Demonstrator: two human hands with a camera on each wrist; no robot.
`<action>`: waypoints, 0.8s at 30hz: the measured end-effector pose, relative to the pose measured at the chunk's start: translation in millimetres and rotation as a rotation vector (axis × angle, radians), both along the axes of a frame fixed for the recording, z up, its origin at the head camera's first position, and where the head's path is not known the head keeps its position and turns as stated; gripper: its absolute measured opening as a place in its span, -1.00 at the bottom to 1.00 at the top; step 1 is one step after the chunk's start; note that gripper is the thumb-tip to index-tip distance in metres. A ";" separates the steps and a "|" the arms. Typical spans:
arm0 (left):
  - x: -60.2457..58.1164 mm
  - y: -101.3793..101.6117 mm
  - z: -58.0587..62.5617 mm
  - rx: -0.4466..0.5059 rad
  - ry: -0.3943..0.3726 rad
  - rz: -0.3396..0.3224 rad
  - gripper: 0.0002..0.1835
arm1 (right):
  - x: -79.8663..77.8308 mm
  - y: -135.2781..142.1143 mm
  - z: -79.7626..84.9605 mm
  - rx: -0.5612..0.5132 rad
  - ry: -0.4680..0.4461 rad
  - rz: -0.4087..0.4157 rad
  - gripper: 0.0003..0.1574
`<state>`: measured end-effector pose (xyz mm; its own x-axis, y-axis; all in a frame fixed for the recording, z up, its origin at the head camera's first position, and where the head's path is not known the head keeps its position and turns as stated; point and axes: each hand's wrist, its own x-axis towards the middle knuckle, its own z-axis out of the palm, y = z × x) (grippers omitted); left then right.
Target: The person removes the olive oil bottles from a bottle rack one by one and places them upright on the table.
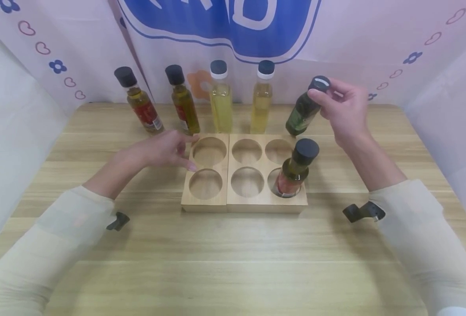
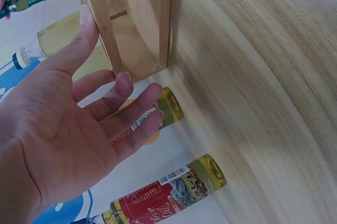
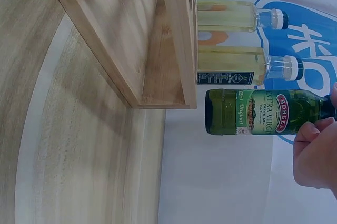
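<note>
By its dark cap, my right hand (image 1: 347, 109) grips a dark green olive oil bottle (image 1: 301, 116). The bottle tilts beside the back right corner of a wooden rack (image 1: 205, 202) with round holes. Its green label (image 3: 260, 112) shows in the right wrist view, with its base near the rack's side. At the rack's left side is my left hand (image 1: 163, 149), thumb and index finger touching the edge. The other fingers (image 2: 124, 100) spread loosely in the left wrist view. A red-labelled oil bottle (image 1: 290, 177) stands in the front right hole.
Behind the rack stand two red-labelled, black-capped oil bottles (image 1: 146, 109) at the left, then two pale yellow bottles (image 1: 221, 107) with white collars. A printed white cloth (image 1: 347, 39) hangs behind the wooden table (image 1: 233, 259).
</note>
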<state>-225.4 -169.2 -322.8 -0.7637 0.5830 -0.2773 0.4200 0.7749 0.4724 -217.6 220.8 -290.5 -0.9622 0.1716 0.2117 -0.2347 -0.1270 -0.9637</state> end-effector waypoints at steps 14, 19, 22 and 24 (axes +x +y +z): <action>1.6 1.4 1.7 -0.004 -0.010 0.008 -0.02 | -8.5 2.0 -4.2 0.006 -0.026 -0.017 -0.75; 1.5 1.5 1.5 -0.003 -0.015 0.011 -0.02 | -10.4 1.6 -4.3 0.012 -0.048 -0.013 -0.81; 1.4 1.3 1.0 -0.003 -0.014 0.012 -0.02 | -12.5 1.1 -4.6 0.018 -0.050 -0.014 -0.86; 1.0 1.1 0.5 -0.004 -0.012 0.015 -0.02 | -14.1 0.9 -5.2 0.025 -0.050 -0.013 -0.88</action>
